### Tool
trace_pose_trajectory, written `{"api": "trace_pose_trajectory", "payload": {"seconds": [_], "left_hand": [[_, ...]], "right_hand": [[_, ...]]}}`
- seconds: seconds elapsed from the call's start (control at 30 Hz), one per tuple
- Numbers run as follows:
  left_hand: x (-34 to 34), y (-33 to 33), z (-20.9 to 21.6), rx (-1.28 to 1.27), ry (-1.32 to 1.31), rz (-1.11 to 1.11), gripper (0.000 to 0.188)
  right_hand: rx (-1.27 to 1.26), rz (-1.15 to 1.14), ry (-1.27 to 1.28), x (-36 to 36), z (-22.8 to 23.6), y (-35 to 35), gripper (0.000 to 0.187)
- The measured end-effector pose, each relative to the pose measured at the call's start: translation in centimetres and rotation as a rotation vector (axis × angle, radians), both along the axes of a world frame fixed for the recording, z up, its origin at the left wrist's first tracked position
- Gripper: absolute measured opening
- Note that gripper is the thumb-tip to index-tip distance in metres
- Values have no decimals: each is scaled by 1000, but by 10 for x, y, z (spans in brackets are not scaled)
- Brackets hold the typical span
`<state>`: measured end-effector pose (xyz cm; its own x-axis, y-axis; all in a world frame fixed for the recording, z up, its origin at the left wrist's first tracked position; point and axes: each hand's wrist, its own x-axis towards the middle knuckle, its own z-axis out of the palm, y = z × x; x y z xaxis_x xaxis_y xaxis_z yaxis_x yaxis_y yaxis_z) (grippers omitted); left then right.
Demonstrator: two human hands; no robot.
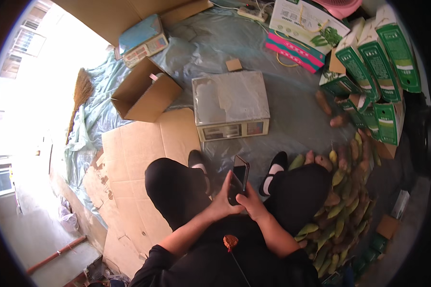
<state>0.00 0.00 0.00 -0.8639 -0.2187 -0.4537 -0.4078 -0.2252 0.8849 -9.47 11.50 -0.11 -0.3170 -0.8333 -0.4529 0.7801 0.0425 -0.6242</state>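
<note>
Currently both hands are on the smartphone (pixel 241 171); judging by the pose, step in hand = phone handling, nothing else being worked. Phone sits tilted above the lap, between the knees, top end pointing away from the body. Left hand (pixel 221 204) is wrapped round its left side; right hand (pixel 254 204) grips low on the right, thumb near the lower end. So grip: both closed on the phone, neither hand free. Screen content unreadable from this angle.

Next move, my read: anything beyond the phone calls for one hand letting go while the other keeps it secure, or setting it down first.

Around: weighing scale (pixel 231 98) straight ahead, just past the shoes (pixel 279 160), platform bare. Second scale (pixel 143 40) farther back left. Open cardboard box (pixel 146 98) between them; flattened cardboard (pixel 143 167) under the left side, broom (pixel 84 88) beyond. Right side: heap of green-yellow and reddish-brown produce (pixel 342 201) against the right knee, exact kind unclear; green-and-white cartons (pixel 379 62) behind it.

In the way: knees box in the hands, scale blocks forward reach, heap crowds the right. Plastic sheeting (pixel 292 112) is wrinkled, possible snag.
</note>
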Motion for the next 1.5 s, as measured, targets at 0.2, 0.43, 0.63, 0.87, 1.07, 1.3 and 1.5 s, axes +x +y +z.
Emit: {"api": "trace_pose_trajectory", "payload": {"seconds": [0.2, 0.43, 0.63, 0.87, 1.07, 1.3, 1.5], "left_hand": [[-4, -22, 35, 173, 15, -82, 128], [-37, -80, 106, -842, 164, -300, 121], [-40, -61, 72, -1514, 100, -908, 96], [-51, -122, 93, -1428, -5, -891, 81], [-32, -268, 120, -1726, -408, -98, 73], [-7, -416, 101, -1707, -973, 93, 58], [-19, -482, 21, -1716, -1102, -127, 49]], "right_hand": [[71, -5, 107, -8, 10, -6, 69], [334, 158, 1233, -8, 15, -10, 88], [347, 182, 1461, -9, 28, -18, 75], [294, -33, 1338, -16, 31, -31, 78], [405, 1, 943, -13, 15, -31, 57], [492, 97, 698, -8, -17, -39, 41], [610, 181, 570, -11, -29, -59, 33]]}}
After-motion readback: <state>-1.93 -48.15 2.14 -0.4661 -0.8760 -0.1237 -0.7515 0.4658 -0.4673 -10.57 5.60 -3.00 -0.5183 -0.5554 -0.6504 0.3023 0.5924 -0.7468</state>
